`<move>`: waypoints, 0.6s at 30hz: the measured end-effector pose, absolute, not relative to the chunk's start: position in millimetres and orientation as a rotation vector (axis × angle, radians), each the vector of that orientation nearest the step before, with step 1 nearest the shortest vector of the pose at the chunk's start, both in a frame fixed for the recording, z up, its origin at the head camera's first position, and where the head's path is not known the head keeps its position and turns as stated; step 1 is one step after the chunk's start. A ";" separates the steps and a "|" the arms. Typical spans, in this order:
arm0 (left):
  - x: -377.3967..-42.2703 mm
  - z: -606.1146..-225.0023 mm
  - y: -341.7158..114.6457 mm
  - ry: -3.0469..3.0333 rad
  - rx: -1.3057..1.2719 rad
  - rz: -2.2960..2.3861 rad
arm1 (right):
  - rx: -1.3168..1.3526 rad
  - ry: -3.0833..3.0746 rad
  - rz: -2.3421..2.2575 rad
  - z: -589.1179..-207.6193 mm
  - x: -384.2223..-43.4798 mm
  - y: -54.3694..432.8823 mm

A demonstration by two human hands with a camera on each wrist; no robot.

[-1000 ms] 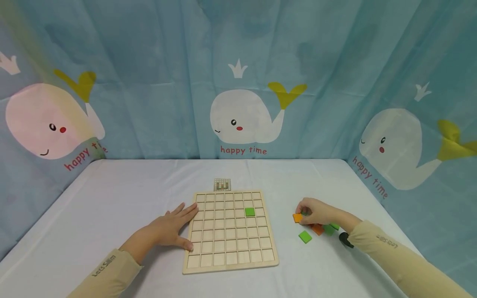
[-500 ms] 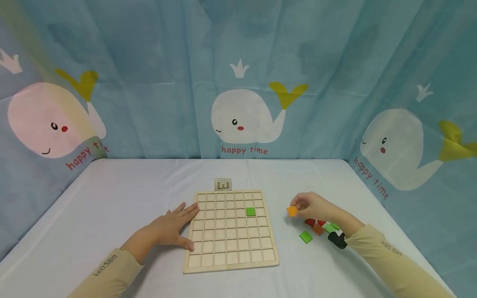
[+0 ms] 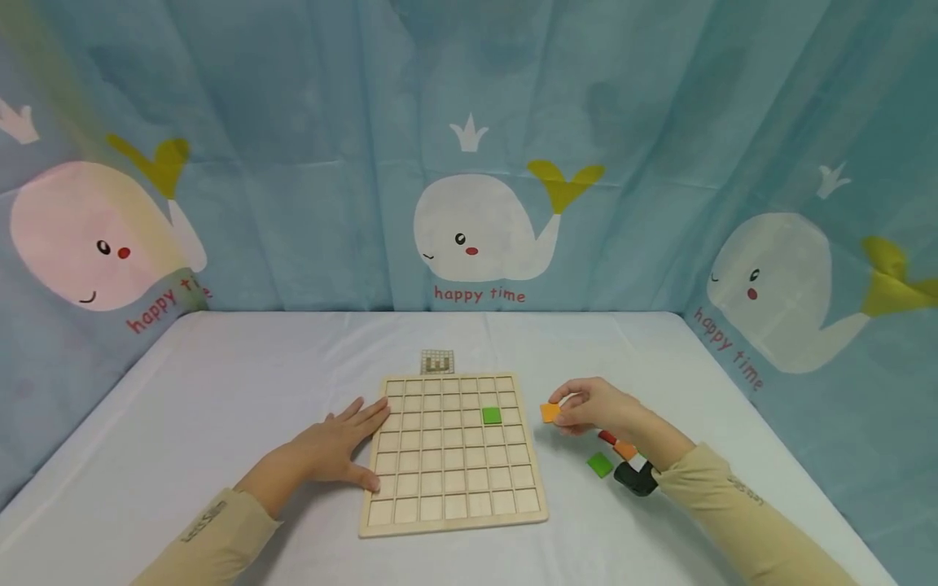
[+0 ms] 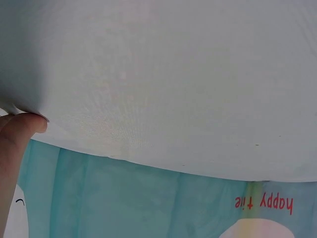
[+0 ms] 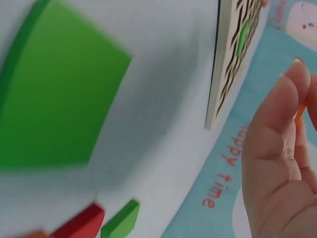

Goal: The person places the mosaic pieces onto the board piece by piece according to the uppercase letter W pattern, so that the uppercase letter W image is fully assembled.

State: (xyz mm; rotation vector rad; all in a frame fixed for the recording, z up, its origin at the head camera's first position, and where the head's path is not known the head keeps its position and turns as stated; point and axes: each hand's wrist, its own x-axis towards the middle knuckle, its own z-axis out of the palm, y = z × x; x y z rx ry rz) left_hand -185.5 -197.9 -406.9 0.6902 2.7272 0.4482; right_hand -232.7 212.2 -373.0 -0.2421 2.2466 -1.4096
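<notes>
A square wooden grid board [image 3: 454, 527] lies on the white table, with one green tile [image 3: 492, 416] in a cell of its upper right part. My left hand [image 3: 339, 450] rests on the board's left edge, fingers straight and spread. Just off the board's right side, my right hand [image 3: 597, 407] pinches an orange tile [image 3: 550, 413] between thumb and fingers. In the right wrist view only a thin edge of that orange tile [image 5: 300, 113] shows. Below the right hand lie a loose green tile [image 3: 600, 465], a red tile [image 3: 607, 437] and another orange tile [image 3: 625, 450].
A small card [image 3: 437, 362] printed with a grid pattern lies behind the board. The black wrist strap [image 3: 636, 478] shows under the right forearm. A blue curtain [image 3: 322, 163] with whales closes off the back and sides of the table [image 3: 220, 391].
My right hand has lifted the orange tile from the loose pile and carried it left toward the board. The left hand stays on the board's edge.
</notes>
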 end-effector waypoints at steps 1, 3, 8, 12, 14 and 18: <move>-185.8 -407.0 -197.9 2.728 0.689 0.452 | -0.242 2.242 -1.416 -372.9 -232.3 210.3; -186.5 -407.0 -197.9 2.731 0.693 0.456 | -0.247 2.230 -1.430 -373.5 -231.8 206.6; -188.1 -408.8 -198.3 2.738 0.699 0.444 | -0.254 2.164 -1.475 -378.2 -230.1 194.4; -188.5 -409.9 -199.1 2.740 0.702 0.446 | -0.236 2.132 -1.489 -381.9 -228.5 183.2; -188.4 -410.3 -199.4 2.739 0.699 0.448 | -0.227 2.131 -1.489 -383.4 -228.0 178.9; -188.4 -411.0 -199.8 2.737 0.698 0.449 | -0.220 2.132 -1.490 -387.4 -226.9 171.4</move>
